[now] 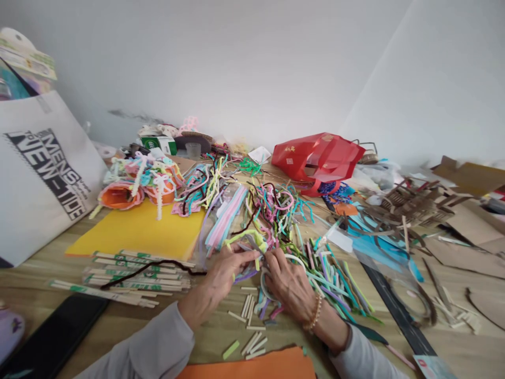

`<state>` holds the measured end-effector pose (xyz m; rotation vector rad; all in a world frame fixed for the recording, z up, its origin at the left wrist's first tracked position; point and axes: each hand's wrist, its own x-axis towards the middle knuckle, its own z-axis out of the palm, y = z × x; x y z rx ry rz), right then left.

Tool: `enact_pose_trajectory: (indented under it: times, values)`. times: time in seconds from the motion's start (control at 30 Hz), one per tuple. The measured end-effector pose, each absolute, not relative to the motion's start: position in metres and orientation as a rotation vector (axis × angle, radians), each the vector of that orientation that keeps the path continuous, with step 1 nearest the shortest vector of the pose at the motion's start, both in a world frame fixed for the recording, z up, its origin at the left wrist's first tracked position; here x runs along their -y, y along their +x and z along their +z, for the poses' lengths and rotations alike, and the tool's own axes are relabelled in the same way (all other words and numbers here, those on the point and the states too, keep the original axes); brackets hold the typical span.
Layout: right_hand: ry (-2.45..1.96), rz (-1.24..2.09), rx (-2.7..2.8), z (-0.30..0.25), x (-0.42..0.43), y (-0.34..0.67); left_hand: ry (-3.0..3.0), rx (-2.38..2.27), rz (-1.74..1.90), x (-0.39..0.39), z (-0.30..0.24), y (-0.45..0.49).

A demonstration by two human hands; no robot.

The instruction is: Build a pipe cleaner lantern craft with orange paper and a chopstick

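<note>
Pinching a yellow-green pipe cleaner [246,238] between its fingertips, the left hand [219,279] sits narrow, just beside the right hand [290,284], whose fingers curl around a pale ring [263,279], perhaps a roll of clear tape, though the hands hide too much to be sure. A beaded bracelet [314,314] circles the right wrist. The two hands work close together, which seems the sound way to handle springy wire: short grips near the fingertips, with the strands held firm so that they don't spring loose. Below the hands lie short cut sticks [246,310] and a piece of orange card [248,366]. A black phone [51,337] lies at the lower left. To the left, printed wooden sticks [134,273] lie in a loose heap under a dark brown pipe cleaner [153,267], and to the right a fan of coloured pipe cleaners [335,281] spreads across the wooden table [445,337]. Farther on are a yellow sheet [134,231] and a tangled pile of pipe cleaners [268,208]. Orange pipe-cleaner flowers [136,187] stand beyond the sheet, with a white tote bag [43,173] leaning at the left. A red bag [317,158] and cut cardboard pieces [418,208] lie at the far side.
</note>
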<state>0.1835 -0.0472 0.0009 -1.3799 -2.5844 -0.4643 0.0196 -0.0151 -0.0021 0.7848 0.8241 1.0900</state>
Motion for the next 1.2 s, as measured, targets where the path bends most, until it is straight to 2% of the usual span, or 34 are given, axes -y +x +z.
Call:
enact_pose_trajectory:
  times: [0.47, 1.2]
  values:
    - [-1.382, -0.369, 2.630, -0.006, 0.043, 0.191, 0.704, -0.811, 1.120, 0.016, 0.003, 0.022]
    - [-1.428, -0.024, 2.298, 0.009, 0.044, 0.200, 0.589, -0.650, 1.074, 0.000, 0.005, -0.001]
